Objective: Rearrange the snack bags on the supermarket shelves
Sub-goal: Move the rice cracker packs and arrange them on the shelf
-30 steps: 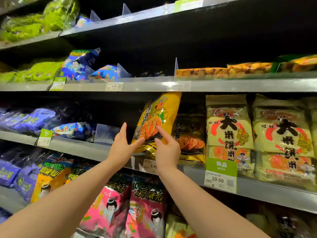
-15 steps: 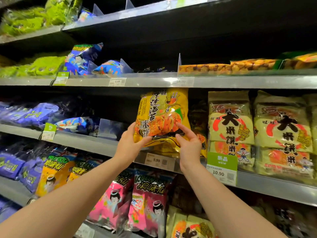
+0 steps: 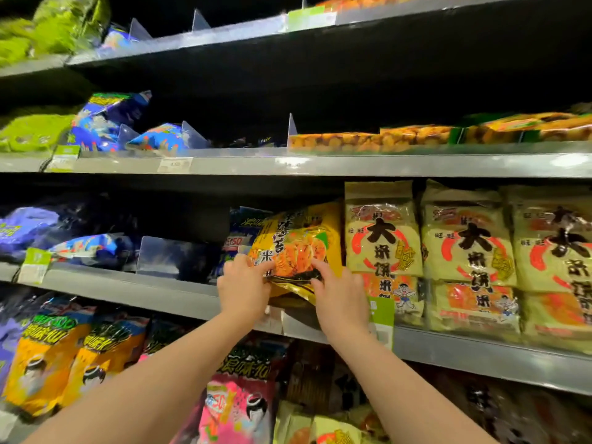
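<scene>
A yellow snack bag with an orange cracker picture leans back on the middle shelf, just left of the pale yellow rice-cracker bags. My left hand grips its lower left corner, fingers on the front. My right hand holds its lower right edge, with the index finger stretched over the bag's face. A blue bag stands partly hidden behind the yellow one.
Clear plastic dividers split the shelves. Purple and blue bags lie at the left of the middle shelf. Orange and pink bags fill the shelf below. Price tags hang on the shelf rails. Flat orange packs lie on the shelf above.
Both hands have lowered the yellow bag and tipped it back into the shelf slot beside the pale rice-cracker bags. The camera has moved closer and shifted left.
</scene>
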Motion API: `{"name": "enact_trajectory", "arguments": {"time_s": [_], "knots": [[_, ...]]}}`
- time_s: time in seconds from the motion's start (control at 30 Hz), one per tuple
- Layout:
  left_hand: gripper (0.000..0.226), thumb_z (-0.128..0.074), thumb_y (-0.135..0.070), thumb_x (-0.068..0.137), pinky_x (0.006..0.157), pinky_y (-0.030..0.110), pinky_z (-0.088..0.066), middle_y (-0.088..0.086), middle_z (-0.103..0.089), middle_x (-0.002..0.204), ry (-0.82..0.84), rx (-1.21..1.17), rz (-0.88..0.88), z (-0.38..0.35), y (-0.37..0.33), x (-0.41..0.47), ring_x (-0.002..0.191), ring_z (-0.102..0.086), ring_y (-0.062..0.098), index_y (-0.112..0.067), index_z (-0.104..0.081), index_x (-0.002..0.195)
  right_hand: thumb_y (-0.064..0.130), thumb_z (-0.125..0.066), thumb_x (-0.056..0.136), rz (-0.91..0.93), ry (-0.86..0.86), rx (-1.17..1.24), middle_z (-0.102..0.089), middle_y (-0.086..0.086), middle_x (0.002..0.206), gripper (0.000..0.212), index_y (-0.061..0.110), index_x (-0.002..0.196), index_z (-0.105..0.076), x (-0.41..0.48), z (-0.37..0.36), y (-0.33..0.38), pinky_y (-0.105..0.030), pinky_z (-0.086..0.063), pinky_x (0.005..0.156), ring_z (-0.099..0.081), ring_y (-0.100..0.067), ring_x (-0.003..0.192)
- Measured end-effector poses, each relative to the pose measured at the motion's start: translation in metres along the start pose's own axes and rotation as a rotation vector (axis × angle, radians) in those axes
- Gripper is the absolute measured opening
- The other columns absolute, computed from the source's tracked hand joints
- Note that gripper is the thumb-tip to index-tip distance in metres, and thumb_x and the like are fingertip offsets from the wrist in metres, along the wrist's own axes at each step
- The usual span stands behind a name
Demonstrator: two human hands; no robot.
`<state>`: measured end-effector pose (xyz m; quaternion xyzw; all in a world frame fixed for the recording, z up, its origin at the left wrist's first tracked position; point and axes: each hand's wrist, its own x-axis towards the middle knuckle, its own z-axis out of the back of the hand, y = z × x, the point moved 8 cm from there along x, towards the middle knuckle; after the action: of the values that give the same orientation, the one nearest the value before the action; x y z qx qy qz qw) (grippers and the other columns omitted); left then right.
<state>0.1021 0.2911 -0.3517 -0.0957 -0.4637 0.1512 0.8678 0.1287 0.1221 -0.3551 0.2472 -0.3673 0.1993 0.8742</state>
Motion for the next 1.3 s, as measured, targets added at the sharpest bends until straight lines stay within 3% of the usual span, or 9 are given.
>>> {"name": "enact_trajectory", "arguments": {"time_s": [0.1,0.23,0.33,0.4,0.5,0.63,0.73,1.03,1.3], "knots": [[0.035,-0.050,-0.015,0.088,0.065,0.035,-0.045,0.002,-0.058,0.109,0.017,-0.084,0.001,-0.005,-0.006,0.003,0.094,-0.055,0.024,-0.032,-0.051,0.119,0.036,-0.046,0.099,-0.007,-0.034,-0.181,-0.036,-0.009,0.142,0.053,0.043,0.145,-0.023,-0.001,-0.003,0.002,-0.032,-0.043,0.089,-0.040,-0.026,0.121],[0.012,-0.050,-0.013,0.088,0.052,0.030,-0.034,-0.001,-0.055,0.080,-0.052,-0.066,-0.004,-0.011,-0.009,0.008,0.068,-0.049,0.021,-0.021,-0.042,0.091,0.017,-0.086,0.061,0.125,-0.250,-0.273,-0.063,-0.004,0.103,0.047,0.028,0.103,-0.067,-0.006,0.003,0.012,-0.033,-0.049,0.066,-0.060,-0.024,0.084],[0.006,-0.047,-0.014,0.090,0.054,0.030,-0.033,-0.001,-0.057,0.081,-0.037,0.008,-0.071,-0.017,-0.013,0.009,0.071,-0.053,0.024,-0.019,-0.044,0.090,0.029,-0.063,0.088,0.273,-0.148,-0.328,-0.066,0.002,0.091,0.011,0.022,0.096,-0.066,-0.014,-0.018,0.024,-0.034,-0.044,0.072,-0.061,-0.022,0.085],[0.009,-0.045,-0.017,0.093,0.058,0.032,-0.037,0.002,-0.064,0.091,-0.019,0.071,-0.125,-0.024,-0.018,0.013,0.082,-0.061,0.027,-0.017,-0.049,0.100,0.050,-0.054,0.089,0.257,-0.120,-0.339,-0.067,-0.002,0.086,0.036,0.017,0.090,-0.067,-0.017,-0.023,0.026,-0.039,-0.047,0.080,-0.064,-0.025,0.082],[0.023,-0.041,-0.023,0.097,0.067,0.037,-0.046,0.007,-0.066,0.102,0.049,0.134,-0.171,-0.038,-0.022,0.021,0.092,-0.063,0.030,-0.017,-0.048,0.119,0.062,-0.032,0.093,0.182,0.126,-0.371,-0.058,-0.008,0.120,0.064,0.010,0.123,-0.053,-0.007,-0.047,0.021,-0.045,-0.029,0.107,-0.054,-0.029,0.115],[0.038,-0.030,-0.032,0.100,0.088,0.041,-0.045,0.013,-0.058,0.122,0.279,-0.005,-0.146,-0.065,-0.007,0.025,0.112,-0.053,0.032,-0.020,-0.043,0.133,0.065,-0.032,0.090,0.132,0.265,-0.425,-0.052,-0.010,0.134,0.070,0.010,0.133,-0.045,0.006,-0.058,0.013,-0.042,-0.036,0.097,-0.049,-0.029,0.123],[0.036,-0.027,-0.036,0.100,0.082,0.040,-0.044,0.013,-0.062,0.112,0.306,-0.021,-0.158,-0.065,-0.004,0.021,0.105,-0.056,0.033,-0.016,-0.047,0.122,0.065,-0.032,0.090,0.113,0.314,-0.438,-0.058,-0.009,0.123,0.068,0.010,0.126,-0.050,0.008,-0.059,0.013,-0.038,-0.038,0.086,-0.056,-0.027,0.112],[0.027,-0.033,-0.034,0.098,0.066,0.034,-0.030,0.002,-0.057,0.081,0.085,0.064,-0.292,-0.037,-0.018,-0.001,0.090,-0.055,0.027,-0.019,-0.042,0.078,0.043,-0.037,0.097,0.278,0.077,-0.249,-0.054,-0.005,0.119,0.040,0.013,0.121,-0.050,-0.020,-0.045,0.030,-0.035,-0.039,0.094,-0.051,-0.024,0.110],[0.028,-0.041,-0.032,0.093,0.073,0.035,-0.038,0.000,-0.063,0.099,-0.083,-0.213,-0.330,-0.011,-0.023,-0.044,0.095,-0.053,0.021,-0.016,-0.063,0.101,0.034,-0.040,0.096,0.211,-0.030,-0.009,-0.056,0.004,0.121,0.035,0.020,0.126,-0.052,-0.047,-0.018,0.007,-0.031,-0.036,0.096,-0.049,-0.017,0.111]]}}
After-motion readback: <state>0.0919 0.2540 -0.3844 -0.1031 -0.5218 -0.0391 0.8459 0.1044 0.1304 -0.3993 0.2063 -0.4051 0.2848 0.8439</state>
